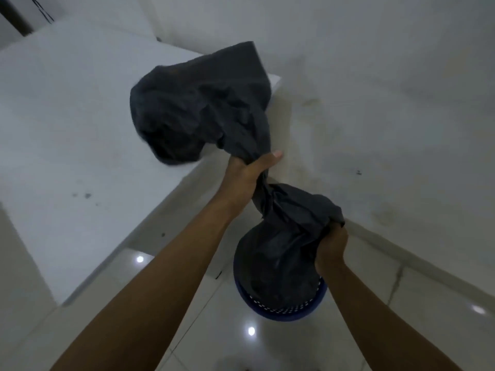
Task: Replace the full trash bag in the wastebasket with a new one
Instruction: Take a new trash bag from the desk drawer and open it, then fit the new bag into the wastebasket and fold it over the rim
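The dark trash bag (198, 103) hangs over the blue wastebasket (281, 314) on the tiled floor. Its lower folds dip inside the rim and its loose end billows above the white table (67, 116). The left hand (249, 172) has its grip clenched round the twisted middle, and the right hand (330, 247) grips an edge. By the look of it the lining is not yet done — and I cannot tell whether the full bag is out.

looks like a plain room in someone's home: glossy white floor tiles (241, 349), bare white walls (375, 62), a big low white surface (67, 116), small blue plastic wastebasket (281, 314) by the wall
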